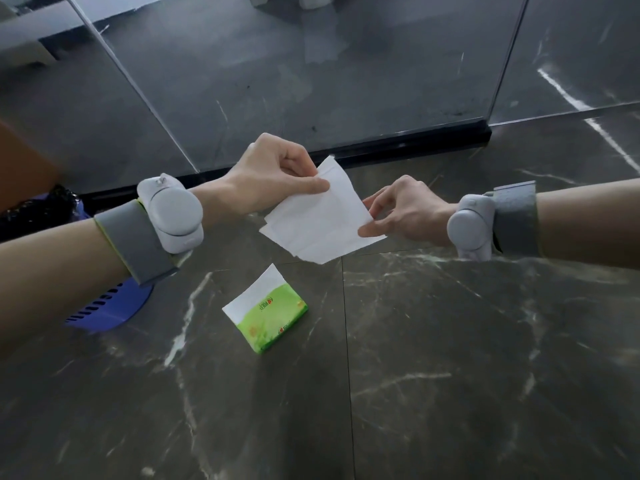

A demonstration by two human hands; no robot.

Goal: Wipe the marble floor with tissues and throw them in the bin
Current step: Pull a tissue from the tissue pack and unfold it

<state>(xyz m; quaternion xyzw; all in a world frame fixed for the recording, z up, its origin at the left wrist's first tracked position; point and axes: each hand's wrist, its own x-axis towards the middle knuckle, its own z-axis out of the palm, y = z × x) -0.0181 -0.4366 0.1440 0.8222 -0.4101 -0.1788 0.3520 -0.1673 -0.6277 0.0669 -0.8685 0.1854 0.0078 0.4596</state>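
Bin: blue slotted plastic bin (pixel 104 306) sitting far left, partly hidden behind the forearm.
Left hand (pixel 273 174): fingers pinching the white folded tissue (pixel 318 216).
Pack: green tissue pack (pixel 266 313) lying on the dark veined marble floor (pixel 450 375).
Right hand (pixel 401 213): pinching the tissue's opposite edge.
Progress: tissue being held above the floor; wiping and binning apparently not yet done.

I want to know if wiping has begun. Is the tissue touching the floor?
Apart. The head view shows the tissue held up between the left hand and right hand, above the floor.
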